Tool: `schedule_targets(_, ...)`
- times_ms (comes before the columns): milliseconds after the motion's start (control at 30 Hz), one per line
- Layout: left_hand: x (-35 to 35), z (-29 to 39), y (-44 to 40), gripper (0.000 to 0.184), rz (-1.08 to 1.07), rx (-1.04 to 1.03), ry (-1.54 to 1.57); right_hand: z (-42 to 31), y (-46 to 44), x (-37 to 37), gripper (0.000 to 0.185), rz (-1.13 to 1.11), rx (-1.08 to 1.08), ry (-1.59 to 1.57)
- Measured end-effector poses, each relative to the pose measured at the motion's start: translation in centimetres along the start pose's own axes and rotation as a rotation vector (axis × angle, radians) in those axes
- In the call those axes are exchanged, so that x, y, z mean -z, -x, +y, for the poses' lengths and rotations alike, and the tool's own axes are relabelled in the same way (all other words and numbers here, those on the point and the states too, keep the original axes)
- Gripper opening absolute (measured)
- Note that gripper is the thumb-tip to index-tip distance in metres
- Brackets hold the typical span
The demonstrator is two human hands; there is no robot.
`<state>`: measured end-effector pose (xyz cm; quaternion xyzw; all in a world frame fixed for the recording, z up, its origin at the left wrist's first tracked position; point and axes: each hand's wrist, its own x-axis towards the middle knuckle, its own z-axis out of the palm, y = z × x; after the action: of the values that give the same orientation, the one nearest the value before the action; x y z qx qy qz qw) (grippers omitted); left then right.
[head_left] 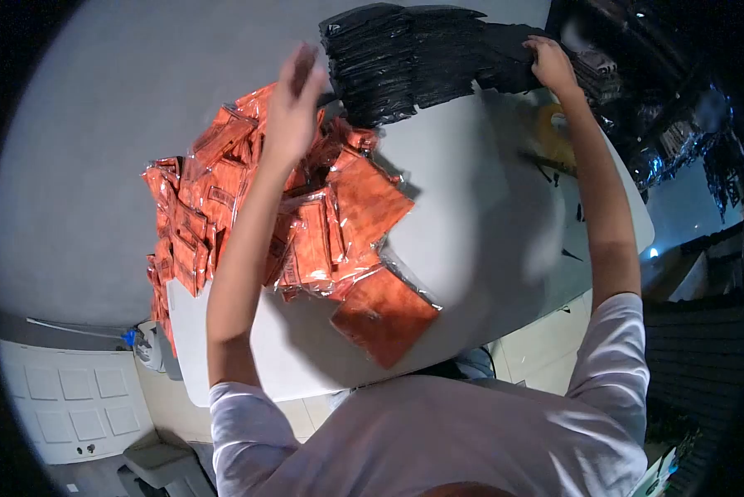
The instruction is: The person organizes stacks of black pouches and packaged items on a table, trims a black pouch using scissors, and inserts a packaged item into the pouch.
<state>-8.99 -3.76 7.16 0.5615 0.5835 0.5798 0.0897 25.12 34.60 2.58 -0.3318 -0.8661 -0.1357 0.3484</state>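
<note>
My left hand (296, 103) is raised above the back of a heap of orange packets in clear plastic (306, 236); motion smears its fingers, so I cannot tell whether it holds anything. At the far right, my right hand (548, 62) is bent with its fingertips on the right end of a row of overlapping black plastic packets (446, 58). Its fingers look closed on that edge. One orange packet (386, 315) lies at the near side of the heap, close to the table's front edge.
The white table (463, 240) carries a yellow roll (554, 128) and small dark pieces near my right forearm. Dark shiny plastic (637, 124) hangs beyond the right edge. A grey wall (99, 166) stands at the left, with a white door (74, 398) below.
</note>
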Motion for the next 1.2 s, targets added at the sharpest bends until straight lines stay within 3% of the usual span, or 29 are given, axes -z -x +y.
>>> schedule_targets(33, 0.5, 3.5, 3.3, 0.06, -0.147, 0.008, -0.154, 1.5, -0.6, -0.7, 0.04, -0.021, 0.134, 0.018)
schedule_targets(67, 1.2, 5.6, 6.0, 0.06, -0.264, 0.03, -0.396, 2.5, -1.3, -1.2, 0.038, -0.19, 0.114, 0.031)
schedule_targets(100, 2.2, 6.9, 8.2, 0.06, -0.384, 0.051, -0.637, 2.2, -1.4, -0.7, 0.038, -0.194, 0.113, 0.03)
schedule_targets(167, 3.3, 7.0, 12.8, 0.065, -0.421, 0.1, -0.808, 0.6, -1.1, 0.8, 0.039, -0.342, 0.083, -0.081)
schedule_targets(200, 4.0, 6.5, 15.0, 0.07, -0.438, 0.149, -0.865, 0.4, -1.3, 1.0, 0.03, -0.377, 0.127, -0.041)
schedule_targets(233, 4.8, 6.3, 17.0, 0.075, -0.453, 0.205, -0.925, 1.4, -1.5, 0.0, 0.027, -0.316, 0.201, -0.103)
schedule_targets(267, 5.5, 6.3, 18.6, 0.092, -0.471, 0.246, -0.97, 2.2, -1.3, -1.0, 0.025, -0.294, 0.201, -0.101)
schedule_targets(300, 5.8, 6.9, 19.9, 0.092, -0.468, 0.267, -0.977, 1.8, -1.6, -0.5, 0.024, -0.265, 0.203, -0.095)
schedule_targets(433, 6.5, 9.5, 23.9, 0.131, -0.439, 0.202, -0.968, 2.1, -1.7, -1.0, 0.024, -0.161, 0.177, -0.068)
schedule_targets(467, 6.4, 9.7, 25.2, 0.135, -0.468, 0.222, -0.93, 1.3, -1.6, -0.6, 0.024, -0.184, 0.052, -0.061)
schedule_targets(533, 5.8, 10.5, 26.9, 0.145, -0.55, 0.286, -0.926, 1.3, -1.8, -0.5, 0.028, -0.246, 0.011, -0.06)
schedule_targets(600, 5.9, 9.8, 28.2, 0.149, -0.476, 0.29, -0.92, 0.6, -2.0, -0.4, 0.032, -0.309, -0.025, -0.061)
schedule_targets(667, 7.2, 8.1, 28.8, 0.15, -0.4, 0.291, -0.898, -0.8, -1.3, 1.0, 0.044, -0.106, 0.06, 0.133)
schedule_targets(700, 8.8, 6.6, 29.0, 0.151, -0.298, 0.291, -0.778, -1.9, -0.9, 2.4, 0.044, -0.096, 0.069, 0.135)
schedule_targets(767, 11.7, 4.9, 29.7, 0.152, -0.171, 0.293, -0.66, -7.5, 0.9, 6.6, 0.027, 0.028, 0.106, 0.014)
schedule_targets(833, 14.3, 4.3, 30.6, 0.153, -0.225, 0.375, -0.628, -16.7, 5.9, 13.8, 0.031, -0.181, 0.127, -0.113)
schedule_targets(867, 15.1, 4.8, 30.7, 0.154, -0.259, 0.344, -0.694, -19.2, 8.7, 14.5, 0.038, -0.352, 0.162, -0.129)
schedule_targets(900, 15.7, 4.8, 30.9, 0.154, -0.253, 0.348, -0.692, -19.5, 13.2, 12.3, 0.043, -0.321, 0.437, -0.216)
schedule_targets(933, 16.2, 4.7, 31.0, 0.153, -0.276, 0.382, -0.643, -24.6, 14.9, 16.5, 0.049, -0.619, 0.486, -0.363)
schedule_targets(967, 16.7, 4.5, 31.2, 0.153, -0.304, 0.416, -0.591, -27.3, 18.5, 17.2, 0.059, -0.542, 0.644, -0.504)
schedule_targets(1033, 18.2, 3.1, 31.0, 0.151, -0.317, 0.368, -0.62, -32.2, 21.5, 19.5, 0.072, -0.64, 0.756, -0.642)
schedule_targets(1100, 19.4, 1.4, 30.4, 0.15, -0.238, 0.471, -0.353, -35.2, 25.1, 19.0, 0.078, -0.618, 0.762, -0.604)
schedule_targets(1133, 19.7, 0.3, 30.2, 0.149, -0.312, 0.158, -0.69, -36.5, 26.1, 18.4, 0.085, -0.586, 0.777, -0.566)
schedule_targets(1200, 18.6, -1.3, 30.0, 0.147, -0.328, 0.13, -0.717, -38.2, 26.9, 17.7, 0.081, -0.596, 0.674, -0.584)
